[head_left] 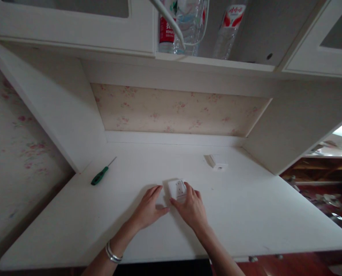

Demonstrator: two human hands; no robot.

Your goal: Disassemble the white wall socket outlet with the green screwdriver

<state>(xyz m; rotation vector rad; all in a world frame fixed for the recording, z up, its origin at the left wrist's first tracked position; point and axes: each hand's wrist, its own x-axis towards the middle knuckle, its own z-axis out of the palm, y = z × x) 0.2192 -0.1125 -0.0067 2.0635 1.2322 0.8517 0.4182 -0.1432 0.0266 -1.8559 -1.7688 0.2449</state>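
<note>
Socket panel [176,188] sits near the middle of the counter [245,214]; the right hand [192,207] has its grip closed on it, thumb at the near edge, seemingly for steadiness. The left hand [148,210], half-open beside it, holds nothing. Green-handled screwdriver [100,176] and white box [218,162] lie apart, perhaps leaving room.

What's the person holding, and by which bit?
The right hand holds the white socket by its near and right edges; the left hand holds nothing.
</note>
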